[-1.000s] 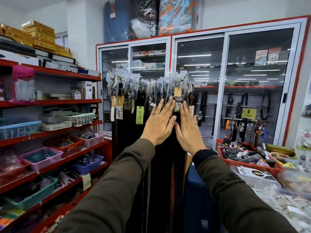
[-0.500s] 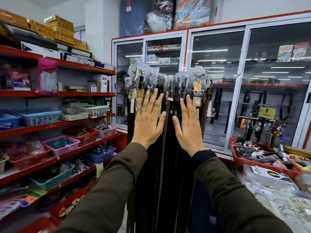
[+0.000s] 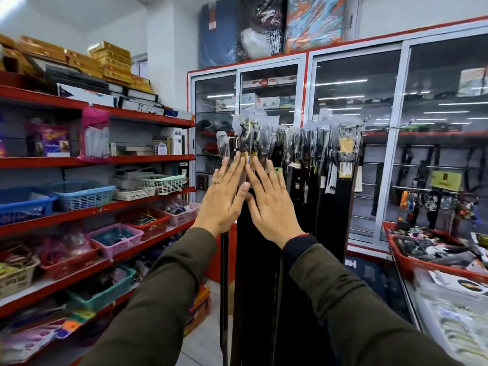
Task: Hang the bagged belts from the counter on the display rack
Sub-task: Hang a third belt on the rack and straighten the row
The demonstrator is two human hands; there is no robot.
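1. On the red shelves at the left, blue baskets are seen, their contents too blurred to name; a pink basket and a red basket below hold small mixed goods.
2. A white basket stands further right on the same shelves.
3. The belts hang in clear bags from the rack at the centre, their dark straps reaching down past the lower edge of the frame.
4. The left hand is held flat with fingers spread against the leftmost belts; a ring is worn on it.
5. The right hand is likewise flat and spread, just beside the left, thumbs nearly touching. Nothing is pinched by either.
6. A glass cabinet with a red frame stands behind the rack; more belts are seen dimly through its doors.
7. At the right, a red tray holds dark small items, hard to make out.
8. The surface at the lower right is cut off by the frame; blurred packets lie on it.
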